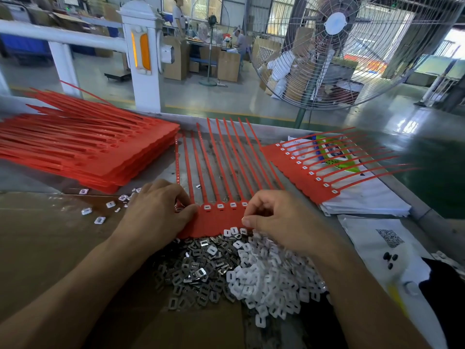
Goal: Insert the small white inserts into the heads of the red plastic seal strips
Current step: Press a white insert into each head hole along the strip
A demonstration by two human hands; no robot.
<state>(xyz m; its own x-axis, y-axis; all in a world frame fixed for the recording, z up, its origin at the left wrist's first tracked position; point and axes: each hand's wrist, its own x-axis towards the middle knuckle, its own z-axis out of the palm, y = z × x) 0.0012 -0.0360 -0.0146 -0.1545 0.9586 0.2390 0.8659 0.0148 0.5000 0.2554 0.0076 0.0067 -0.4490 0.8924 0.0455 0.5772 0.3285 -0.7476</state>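
A joined sheet of red seal strips [219, 220] lies in front of me, tails pointing away. Several of its heads show white inserts [220, 206]. My left hand [156, 212] presses on the sheet's left end, fingers over the heads there. My right hand [274, 217] rests on the sheet's right end with thumb and fingers pinched together; I cannot see what they pinch. A heap of white inserts [271, 278] lies below my right hand, beside a heap of small metal clips [196, 270].
A tall stack of red strip sheets [83, 147] sits at the left. A red sheet with white inserts in its heads [307, 172] lies on white bags [364, 197] at the right. Loose inserts [100, 210] are scattered left. A large floor fan [334, 46] stands beyond the table edge.
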